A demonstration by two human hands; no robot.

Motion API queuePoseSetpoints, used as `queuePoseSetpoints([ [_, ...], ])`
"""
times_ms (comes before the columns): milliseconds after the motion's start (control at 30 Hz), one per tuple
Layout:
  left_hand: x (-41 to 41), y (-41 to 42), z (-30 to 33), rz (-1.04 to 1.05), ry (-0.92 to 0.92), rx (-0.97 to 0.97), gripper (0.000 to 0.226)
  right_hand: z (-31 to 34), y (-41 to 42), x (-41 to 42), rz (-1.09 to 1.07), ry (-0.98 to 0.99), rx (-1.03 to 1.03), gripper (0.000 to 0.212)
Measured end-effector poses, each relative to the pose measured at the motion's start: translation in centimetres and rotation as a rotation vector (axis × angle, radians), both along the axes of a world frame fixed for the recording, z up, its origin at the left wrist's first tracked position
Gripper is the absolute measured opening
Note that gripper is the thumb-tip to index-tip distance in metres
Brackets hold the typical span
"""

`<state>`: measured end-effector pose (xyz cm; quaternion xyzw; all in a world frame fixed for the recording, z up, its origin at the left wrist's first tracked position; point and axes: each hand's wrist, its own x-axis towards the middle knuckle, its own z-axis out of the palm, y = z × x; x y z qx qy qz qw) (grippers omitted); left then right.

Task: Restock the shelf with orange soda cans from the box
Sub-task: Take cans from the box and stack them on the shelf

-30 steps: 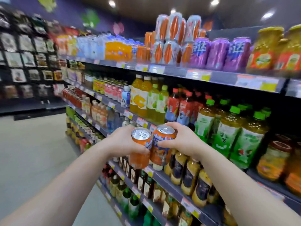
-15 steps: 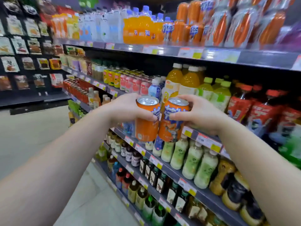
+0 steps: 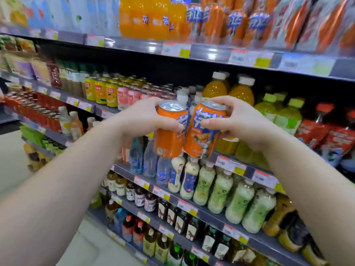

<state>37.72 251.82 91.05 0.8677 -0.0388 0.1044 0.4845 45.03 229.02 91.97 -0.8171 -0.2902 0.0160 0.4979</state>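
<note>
My left hand grips an orange soda can with a silver top. My right hand grips a second orange soda can with blue lettering. The two cans touch side by side, held upright and slightly tilted in front of the middle shelves. On the top shelf, up and to the right, stand shelved orange soda cans of the same kind, next to orange soda bottles. The box is out of view.
The shelving runs from far left to near right, packed with juice bottles, milk-tea bottles, small dark bottles and red cans. Pale aisle floor lies at the left.
Both hands have risen with the cans, and my view has swung closer to the shelves and to the left; the top shelf's orange cans now sit nearer overhead.
</note>
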Motion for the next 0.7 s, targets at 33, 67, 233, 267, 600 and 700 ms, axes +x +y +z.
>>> queuePoseSetpoints([
  [33, 0.9, 0.1, 0.4, -0.007, -0.021, -0.008, 0.035, 0.5, 0.0, 0.7, -0.011, -0.010, -0.005, 0.073],
  [67, 1.8, 0.4, 0.9, -0.007, -0.039, -0.022, 0.037, 1.1, 0.0, 1.3, -0.025, -0.027, -0.007, 0.070],
  [233, 5.4, 1.4, 3.9, -0.015, -0.099, -0.049, 0.053, 5.1, 0.5, 3.6, -0.076, -0.062, 0.022, 0.061],
  [267, 6.1, 1.7, 4.5, -0.017, -0.118, -0.076, 0.058, 6.1, 0.8, 4.0, -0.075, -0.079, 0.009, 0.059],
  [600, 12.0, 3.3, 10.8, -0.315, -0.247, -0.247, 0.068, 16.1, 2.7, 5.0, -0.162, -0.222, -0.014, 0.069],
  [700, 13.6, 4.2, 12.0, -0.383, -0.261, -0.244, 0.066, 16.9, 3.6, 5.3, -0.228, -0.229, -0.019, 0.081],
])
